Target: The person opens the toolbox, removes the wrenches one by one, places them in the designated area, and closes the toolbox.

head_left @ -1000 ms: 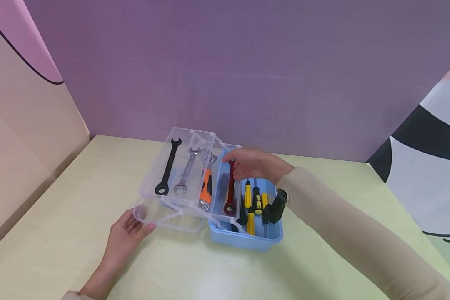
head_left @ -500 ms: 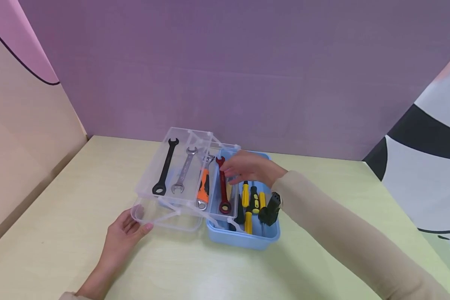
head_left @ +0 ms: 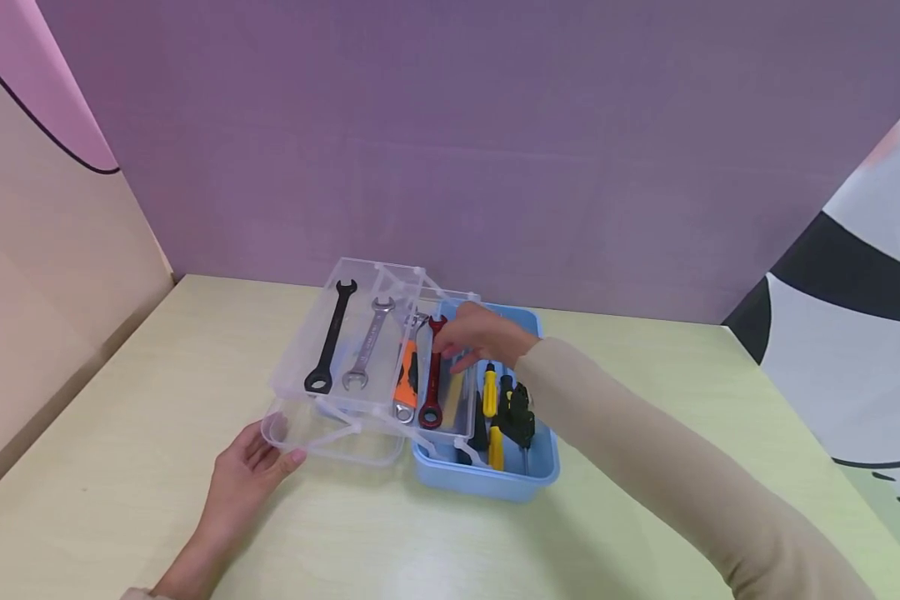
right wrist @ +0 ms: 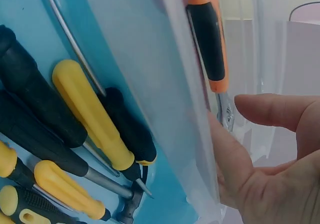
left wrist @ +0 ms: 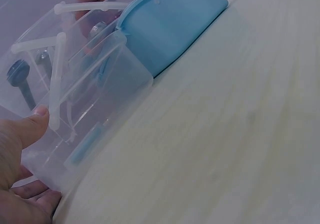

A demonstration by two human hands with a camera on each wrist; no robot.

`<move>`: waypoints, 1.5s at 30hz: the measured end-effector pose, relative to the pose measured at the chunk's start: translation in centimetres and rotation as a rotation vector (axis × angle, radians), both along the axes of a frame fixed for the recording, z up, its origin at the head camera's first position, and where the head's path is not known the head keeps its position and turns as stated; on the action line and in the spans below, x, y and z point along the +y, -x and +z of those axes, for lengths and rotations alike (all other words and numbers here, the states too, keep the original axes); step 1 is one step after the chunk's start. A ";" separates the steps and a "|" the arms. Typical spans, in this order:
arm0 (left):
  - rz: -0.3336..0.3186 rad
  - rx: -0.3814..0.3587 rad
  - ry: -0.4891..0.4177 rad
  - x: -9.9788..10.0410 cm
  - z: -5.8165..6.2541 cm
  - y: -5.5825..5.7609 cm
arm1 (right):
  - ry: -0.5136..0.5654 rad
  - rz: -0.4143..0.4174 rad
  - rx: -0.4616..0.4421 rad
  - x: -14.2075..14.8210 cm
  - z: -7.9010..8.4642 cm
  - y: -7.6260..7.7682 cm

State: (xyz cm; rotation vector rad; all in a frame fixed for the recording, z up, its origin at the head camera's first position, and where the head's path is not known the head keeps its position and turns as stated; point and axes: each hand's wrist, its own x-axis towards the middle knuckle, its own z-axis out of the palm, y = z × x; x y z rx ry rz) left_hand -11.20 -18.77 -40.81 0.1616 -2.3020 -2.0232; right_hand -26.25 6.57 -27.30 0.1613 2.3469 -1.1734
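My left hand (head_left: 243, 475) grips the near left corner of the clear plastic lid (head_left: 381, 451) of a light blue toolbox (head_left: 487, 482), thumb on its side and fingers beneath. My right hand (head_left: 482, 332) reaches into the lower clear tray (head_left: 461, 431), fingers touching the upper part of a red wrench (head_left: 432, 379). Left of that lies an orange-handled adjustable wrench (head_left: 407, 379). In the right wrist view, the thumb and fingers of my right hand (right wrist: 270, 179) are spread, some hidden behind the tray wall; the adjustable wrench (right wrist: 207, 39) shows beyond.
The upper clear tray (head_left: 292, 379) bears a black wrench (head_left: 333, 333) and a silver open-end wrench (head_left: 370, 342). Yellow and black screwdrivers (right wrist: 92, 114) lie in the blue base beside a hammer head (right wrist: 132, 204). A purple backdrop (head_left: 495, 167) stands behind the table (head_left: 330, 533).
The red wrench, held in my right hand a second ago, has shifted left within the lower tray, beside the adjustable wrench. My right hand moved left with it; my left hand stayed on the lid.
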 end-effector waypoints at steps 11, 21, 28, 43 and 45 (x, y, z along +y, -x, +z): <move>-0.009 -0.013 -0.009 -0.1 0.1 0.0 | -0.067 0.016 0.116 -0.6 -1.1 -0.2; -0.001 -0.025 0.003 0.0 -0.1 0.1 | -0.171 -0.009 0.171 -1.0 -1.1 -0.7; -0.002 -0.024 0.030 -0.1 0.1 0.1 | -0.278 -0.008 0.207 -1.5 -1.4 -0.4; -0.006 -0.012 0.025 -0.1 0.0 -0.2 | -0.237 -0.008 0.153 -1.0 -1.2 0.0; -0.006 -0.005 0.020 -0.1 0.0 -0.1 | -0.193 -0.025 0.129 -0.8 -1.2 0.2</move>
